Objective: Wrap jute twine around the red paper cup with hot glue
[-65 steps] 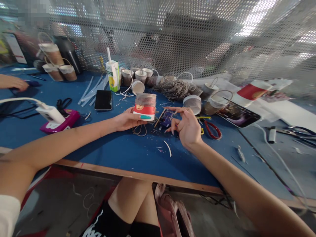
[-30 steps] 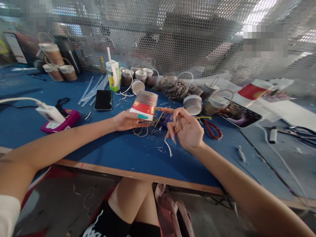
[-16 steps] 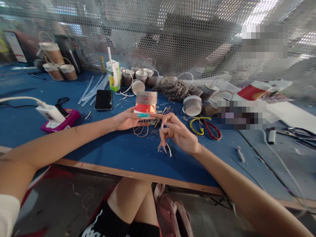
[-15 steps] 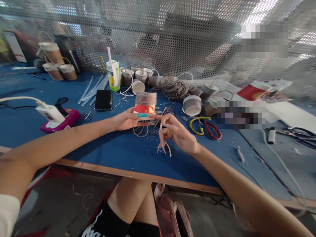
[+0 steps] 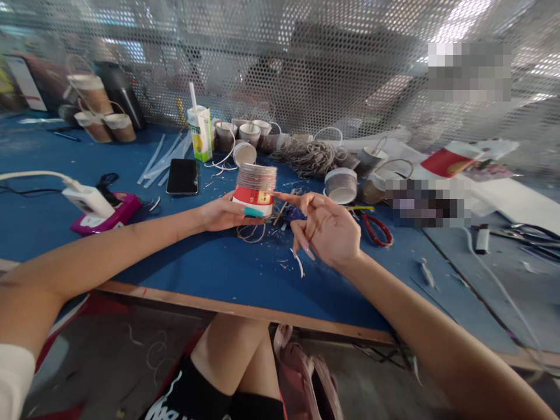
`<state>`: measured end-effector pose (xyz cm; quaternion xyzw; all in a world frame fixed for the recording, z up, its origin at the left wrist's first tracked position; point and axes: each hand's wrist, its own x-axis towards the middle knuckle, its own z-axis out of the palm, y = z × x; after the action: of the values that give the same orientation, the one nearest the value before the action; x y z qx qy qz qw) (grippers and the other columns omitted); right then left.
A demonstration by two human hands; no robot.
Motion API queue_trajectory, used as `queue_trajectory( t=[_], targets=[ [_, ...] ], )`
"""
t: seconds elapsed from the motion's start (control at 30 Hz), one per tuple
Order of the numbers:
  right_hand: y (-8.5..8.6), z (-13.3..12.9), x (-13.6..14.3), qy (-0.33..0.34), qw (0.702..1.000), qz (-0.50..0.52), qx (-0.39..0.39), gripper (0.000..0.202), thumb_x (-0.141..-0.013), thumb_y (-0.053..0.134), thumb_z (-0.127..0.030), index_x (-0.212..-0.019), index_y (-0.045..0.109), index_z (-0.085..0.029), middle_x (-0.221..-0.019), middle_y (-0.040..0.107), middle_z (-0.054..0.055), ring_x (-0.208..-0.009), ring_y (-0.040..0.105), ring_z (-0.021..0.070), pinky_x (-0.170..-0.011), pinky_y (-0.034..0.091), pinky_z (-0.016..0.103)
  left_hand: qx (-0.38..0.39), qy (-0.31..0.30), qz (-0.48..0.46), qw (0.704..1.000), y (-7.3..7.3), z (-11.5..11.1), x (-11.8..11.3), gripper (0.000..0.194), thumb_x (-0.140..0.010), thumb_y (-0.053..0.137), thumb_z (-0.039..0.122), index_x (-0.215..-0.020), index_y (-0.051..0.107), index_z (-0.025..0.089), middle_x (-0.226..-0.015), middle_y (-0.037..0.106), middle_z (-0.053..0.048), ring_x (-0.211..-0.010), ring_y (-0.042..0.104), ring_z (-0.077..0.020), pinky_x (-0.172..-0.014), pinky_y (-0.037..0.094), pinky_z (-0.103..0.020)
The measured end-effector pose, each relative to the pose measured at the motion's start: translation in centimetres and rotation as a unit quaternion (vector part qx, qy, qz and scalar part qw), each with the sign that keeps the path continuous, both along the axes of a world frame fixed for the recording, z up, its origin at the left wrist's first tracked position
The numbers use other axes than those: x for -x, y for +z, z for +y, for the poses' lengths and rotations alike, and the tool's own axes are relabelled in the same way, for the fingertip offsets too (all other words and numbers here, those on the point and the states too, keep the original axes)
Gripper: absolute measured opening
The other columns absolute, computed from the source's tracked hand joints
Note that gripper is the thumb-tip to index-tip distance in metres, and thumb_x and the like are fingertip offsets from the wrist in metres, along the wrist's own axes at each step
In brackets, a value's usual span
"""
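Note:
A red and white cup (image 5: 251, 201) with grey cord wound round its upper part is held just above the blue table. My left hand (image 5: 224, 213) wraps round its lower left side, the thumb with a teal nail lying across the front. To the right of the cup is my right hand (image 5: 329, 226), palm partly showing, fingers spread. Its index fingertip reaches the cup's right side; whether a thin strand lies at that fingertip is too small to tell. Thin cord loops (image 5: 251, 234) lie on the table under the cup.
Behind stand a drink carton (image 5: 201, 134), small cord-wrapped cups and a heap of grey cord (image 5: 310, 157). A black phone (image 5: 182, 177) and a purple power strip (image 5: 111, 214) lie left. Red-handled pliers (image 5: 377, 230) lie right. The table's wooden edge (image 5: 245, 312) runs in front.
The cup has tilted and shows more of its red label. My right hand has moved slightly right and up, its fingers opening away from the cup's lower front.

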<state>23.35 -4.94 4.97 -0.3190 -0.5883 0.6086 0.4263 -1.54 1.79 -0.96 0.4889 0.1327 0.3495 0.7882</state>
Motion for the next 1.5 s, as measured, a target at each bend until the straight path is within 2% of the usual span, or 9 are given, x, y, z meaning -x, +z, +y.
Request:
queue_trajectory(
  t=[0.27, 0.37, 0.5, 0.63, 1.0, 1.13, 1.27, 1.37, 1.5],
  targets=[
    [-0.7, -0.1, 0.2, 0.037, 0.998, -0.005, -0.058, 0.036, -0.091, 0.052, -0.059, -0.083, 0.043, -0.025, -0.121, 0.078, 0.013, -0.041, 0.046, 0.0091, -0.042, 0.053, 0.032, -0.024, -0.013, 0.003, 1.0, 0.2, -0.1, -0.4, 0.057, -0.068, 0.091, 0.031, -0.121, 0.075, 0.018, -0.122, 0.079, -0.015, -0.124, 0.071, -0.0337, -0.113, 0.05, -0.05],
    [-0.7, 0.4, -0.3, -0.043, 0.989, -0.063, -0.128, 0.04, -0.092, 0.05, -0.065, -0.085, 0.043, -0.026, -0.107, 0.076, 0.011, -0.047, 0.052, 0.0128, -0.045, 0.053, 0.033, -0.027, -0.006, 0.004, 1.0, 0.3, -0.2, -0.4, 0.06, -0.068, 0.091, 0.031, -0.124, 0.074, 0.018, -0.126, 0.078, -0.015, -0.125, 0.071, -0.0341, -0.113, 0.05, -0.051],
    [0.4, 2.0, -2.5, -0.218, 0.862, -0.339, -0.308, 0.042, -0.086, 0.06, -0.063, -0.102, 0.051, -0.025, -0.12, 0.066, 0.016, -0.093, 0.068, 0.0286, -0.073, 0.059, 0.043, -0.008, 0.032, 0.005, 0.999, 0.4, -0.1, -0.4, 0.052, -0.071, 0.089, 0.025, -0.12, 0.075, 0.017, -0.123, 0.08, -0.013, -0.117, 0.074, -0.0301, -0.11, 0.054, -0.049],
    [1.3, 2.7, -3.4, -0.151, 0.693, -0.648, -0.278, 0.045, -0.082, 0.063, -0.055, -0.106, 0.055, -0.018, -0.117, 0.061, 0.019, -0.105, 0.066, 0.0379, -0.087, 0.054, 0.05, 0.016, 0.059, 0.028, 0.998, 0.5, 0.1, -0.3, 0.044, -0.074, 0.084, 0.017, -0.116, 0.074, 0.019, -0.114, 0.082, -0.008, -0.097, 0.079, -0.02, -0.084, 0.061, -0.03],
    [1.6, 0.7, -1.0, -0.066, 0.606, -0.758, -0.234, 0.04, -0.08, 0.06, -0.034, -0.113, 0.055, -0.012, -0.115, 0.06, 0.024, -0.096, 0.068, 0.041, -0.074, 0.049, 0.044, 0.037, 0.099, 0.052, 0.993, 0.7, -0.1, -0.4, 0.041, -0.066, 0.09, 0.015, -0.104, 0.075, 0.018, -0.093, 0.081, -0.003, -0.075, 0.072, -0.0111, -0.062, 0.052, -0.018],
    [1.1, 1.6, -1.2, -0.141, 0.644, -0.726, -0.195, 0.027, -0.082, 0.058, -0.025, -0.106, 0.058, -0.013, -0.1, 0.065, 0.02, -0.085, 0.07, 0.0348, -0.067, 0.048, 0.04, 0.033, 0.09, 0.045, 0.994, 0.7, -0.1, -0.4, 0.041, -0.071, 0.088, 0.017, -0.11, 0.074, 0.017, -0.105, 0.081, -0.007, -0.081, 0.073, -0.0133, -0.069, 0.055, -0.023],
    [0.9, 2.3, -2.1, -0.28, 0.778, -0.521, -0.213, 0.007, -0.08, 0.061, -0.026, -0.077, 0.056, -0.022, -0.068, 0.061, 0.009, -0.065, 0.064, 0.0278, -0.058, 0.05, 0.04, 0.032, 0.087, 0.046, 0.995, 0.5, -0.1, -0.4, 0.045, -0.074, 0.087, 0.021, -0.117, 0.074, 0.019, -0.123, 0.079, -0.01, -0.1, 0.076, -0.0202, -0.09, 0.058, -0.033],
    [1.1, 1.7, -2.3, -0.287, 0.905, -0.277, -0.146, 0.024, -0.084, 0.067, -0.041, -0.068, 0.059, -0.025, -0.048, 0.052, 0.001, -0.041, 0.053, 0.0205, -0.041, 0.047, 0.037, 0.035, 0.094, 0.036, 0.994, 0.3, 0.0, -0.3, 0.042, -0.077, 0.085, 0.026, -0.117, 0.075, 0.019, -0.124, 0.078, -0.01, -0.107, 0.074, -0.0232, -0.1, 0.057, -0.04],
    [1.2, 0.4, -2.0, -0.231, 0.956, -0.116, -0.139, 0.033, -0.082, 0.078, -0.049, -0.065, 0.065, -0.024, -0.045, 0.053, -0.002, -0.033, 0.048, 0.0162, -0.03, 0.043, 0.033, 0.021, 0.127, 0.018, 0.992, -0.1, 0.2, -0.4, 0.04, -0.073, 0.087, 0.027, -0.11, 0.075, 0.02, -0.112, 0.081, -0.007, -0.105, 0.074, -0.0236, -0.097, 0.056, -0.04]
  ],
)
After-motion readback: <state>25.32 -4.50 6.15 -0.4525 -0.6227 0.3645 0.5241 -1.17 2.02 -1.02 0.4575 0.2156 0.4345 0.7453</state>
